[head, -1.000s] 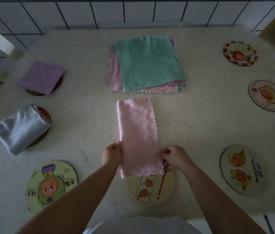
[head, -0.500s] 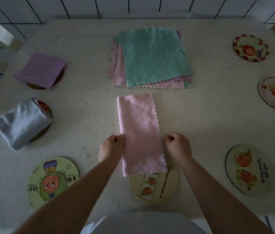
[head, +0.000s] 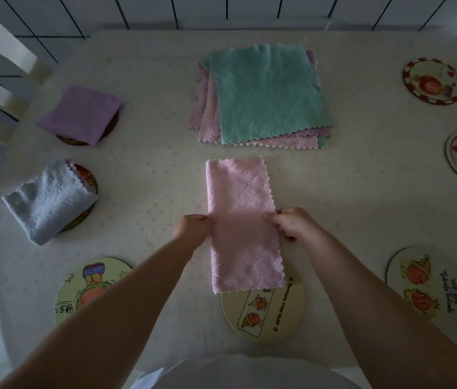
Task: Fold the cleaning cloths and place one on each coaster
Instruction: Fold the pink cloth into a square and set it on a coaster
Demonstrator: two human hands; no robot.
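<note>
1. While both hands work at its middle, the pink cloth lies on the bench as a strip folded once, long axis from 12 to 6 o'clock.
2. Left hand: fingers curled, pinching the strip's 9 o'clock edge at mid-length.
3. Right hand: fingers curled, pinching the 3 o'clock edge, directly opposite; neither hand is nearer.
4. Strip's 6 o'clock end overlaps the rim of the near coaster; its 12 o'clock end lies just short of the cloth stack, apart from it.
5. Judgement: the next fold runs across the long axis, one half over the other, turning at the line between the hands.
6. Placed already, at 9 to 10 o'clock: purple cloth and grey cloth, each on a coaster.
7. Bare coasters: green-figure coaster at 7 o'clock, several more at 2 to 4 o'clock.
</note>
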